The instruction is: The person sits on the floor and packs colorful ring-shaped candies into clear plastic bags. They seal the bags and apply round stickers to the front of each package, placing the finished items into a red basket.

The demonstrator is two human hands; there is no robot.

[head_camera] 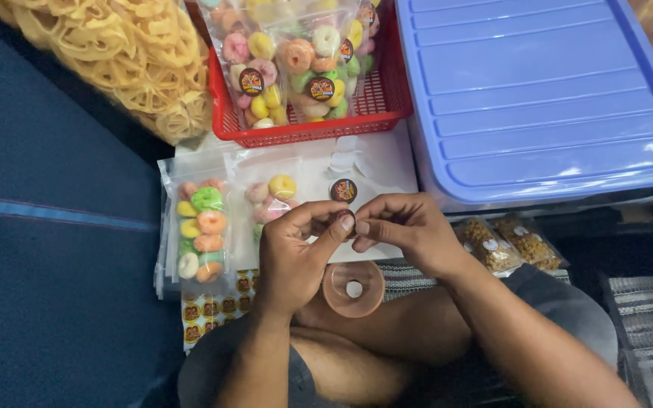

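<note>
A low working place is seen from above, with a dark blue cushion (47,227) along the left and a striped mat (644,302) at the lower right. A person sits cross-legged, and both hands are brought together over a clear bag (296,204) of coloured ring snacks that lies flat in front of the knees.

A small round sticker (347,220) is pinched between the fingertips of the left hand (292,253) and the right hand (402,230); only a sliver of it shows, mostly hidden by the left thumb and forefinger. The fingers of both hands are closed on it, thumbs pressed against forefingers. It is held just above the bag, directly below a second round sticker (344,190) already stuck on the bag's front.

Just below the hands, a brown tape roll (354,289) rests against the person's leg. To the left of the hands a filled bag (198,230) of rings lies on a stack of bags, and a sheet of stickers (213,310) is partly tucked beneath it.

Farther back, a red basket (372,113) holds more filled bags, each with a round sticker. A blue lid (538,91) covers a box on the right, with two small packets of brown snacks (504,245) beside it. A large bag of yellow crackers (130,53) fills the upper left.
</note>
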